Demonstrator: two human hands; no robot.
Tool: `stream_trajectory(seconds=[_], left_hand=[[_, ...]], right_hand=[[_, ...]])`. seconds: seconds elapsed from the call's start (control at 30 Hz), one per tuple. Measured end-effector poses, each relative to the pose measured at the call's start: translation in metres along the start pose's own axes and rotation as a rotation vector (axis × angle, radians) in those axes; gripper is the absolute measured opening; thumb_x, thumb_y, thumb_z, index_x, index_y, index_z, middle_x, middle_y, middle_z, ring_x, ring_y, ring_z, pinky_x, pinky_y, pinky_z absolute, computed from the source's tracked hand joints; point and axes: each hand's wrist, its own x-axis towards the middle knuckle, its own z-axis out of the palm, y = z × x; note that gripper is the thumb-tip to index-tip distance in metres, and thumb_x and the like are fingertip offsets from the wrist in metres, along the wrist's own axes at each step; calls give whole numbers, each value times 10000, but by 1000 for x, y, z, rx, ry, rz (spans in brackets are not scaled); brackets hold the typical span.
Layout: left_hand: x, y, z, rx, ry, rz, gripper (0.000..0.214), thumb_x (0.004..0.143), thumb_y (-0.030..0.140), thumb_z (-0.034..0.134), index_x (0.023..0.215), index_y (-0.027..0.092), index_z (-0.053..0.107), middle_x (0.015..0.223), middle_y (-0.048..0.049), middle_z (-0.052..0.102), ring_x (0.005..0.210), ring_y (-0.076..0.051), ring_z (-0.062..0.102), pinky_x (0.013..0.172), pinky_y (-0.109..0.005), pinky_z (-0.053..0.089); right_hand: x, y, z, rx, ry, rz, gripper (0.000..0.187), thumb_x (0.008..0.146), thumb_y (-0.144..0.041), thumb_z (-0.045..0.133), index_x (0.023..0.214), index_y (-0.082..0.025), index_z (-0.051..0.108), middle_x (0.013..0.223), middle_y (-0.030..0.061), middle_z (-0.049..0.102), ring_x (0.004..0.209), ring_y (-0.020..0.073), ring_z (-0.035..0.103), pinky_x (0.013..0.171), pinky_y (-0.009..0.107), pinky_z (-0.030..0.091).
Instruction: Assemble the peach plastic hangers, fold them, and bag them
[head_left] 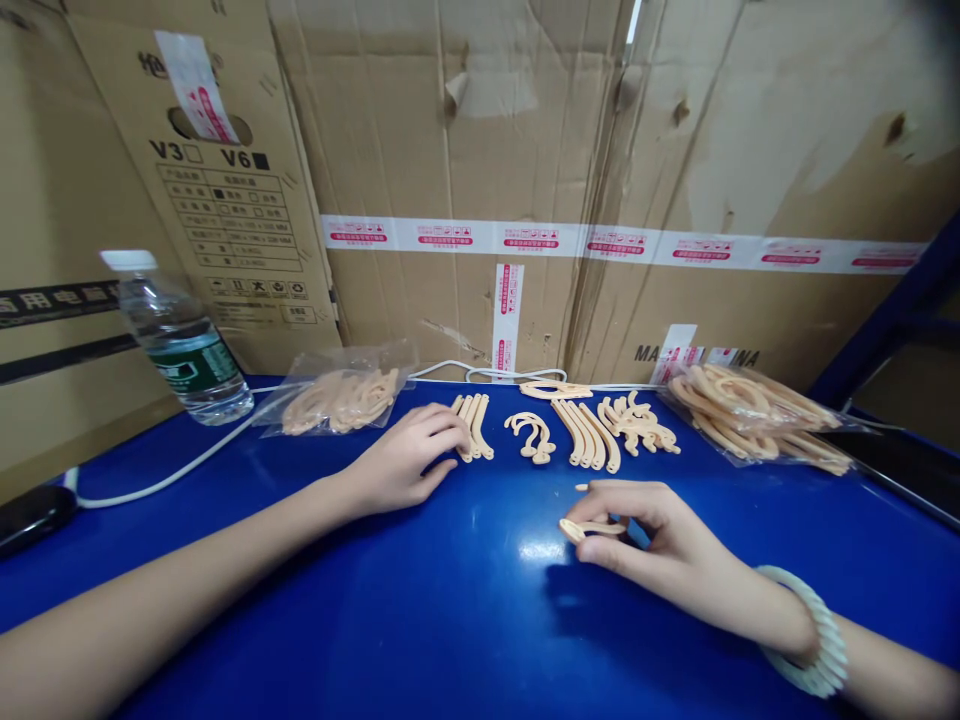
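My right hand (652, 545) pinches a small beige curved plastic piece (589, 527) between thumb and fingers, just above the blue table (465, 600). My left hand (412, 455) lies on the table with its fingertips touching a row of beige curved strips (472, 425). Further right along the table lie a hooked beige piece (531, 435), another row of curved strips (589, 432) and a small heap of hooked pieces (637, 425). One more beige piece (555, 390) sits behind them.
A clear bag of beige parts (341, 395) lies at the back left, another bag (757, 415) at the right. A water bottle (180, 345) stands at the left. A white cable (187, 465) runs along the back. Cardboard boxes (525, 180) wall the rear. A dark object (30, 515) sits far left.
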Motion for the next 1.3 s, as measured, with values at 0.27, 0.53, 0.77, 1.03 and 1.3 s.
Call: stream_trajectory(seconds=[0.27, 0.53, 0.77, 1.03, 1.3], left_hand=[[-3, -1, 9, 2, 117, -166, 195, 864, 158, 508, 1050, 182, 561, 1077, -84, 630, 1079, -253, 555, 965, -450, 457], [-7, -5, 18, 88, 96, -334, 110, 880, 287, 558, 888, 177, 543, 899, -62, 572, 838, -256, 550, 778, -452, 495], [-3, 6, 14, 12, 45, -218, 145, 875, 180, 535, 1020, 176, 528, 1050, -75, 587, 982, -224, 587, 888, -387, 503], [-3, 8, 12, 3, 59, -161, 175, 861, 166, 530, 1032, 182, 561, 1089, -96, 616, 1014, -252, 599, 895, -442, 516], [-4, 27, 15, -11, -82, -104, 516, 915, 373, 578, 1383, 189, 465, 1444, -135, 510, 1346, -312, 439, 1100, -532, 379]], right_hand=[[3, 4, -5, -66, 4, -34, 182, 932, -365, 599, 947, -205, 684, 935, 52, 687, 859, 175, 622, 792, 312, 485], [5, 7, -6, -224, 154, -117, 120, 953, -307, 569, 1001, -235, 652, 1061, 61, 623, 1000, 196, 595, 893, 344, 478], [26, 5, -22, -553, 369, -391, 239, 943, -203, 542, 1160, -251, 630, 1132, 100, 592, 1118, 269, 539, 945, 478, 464], [61, 38, -14, -616, 56, -370, 253, 969, -177, 503, 1191, -209, 620, 1202, 108, 633, 1187, 254, 531, 996, 501, 461], [39, 32, -38, -621, 119, -271, 261, 982, -180, 464, 1195, -193, 614, 1188, 123, 632, 1121, 237, 574, 962, 463, 490]])
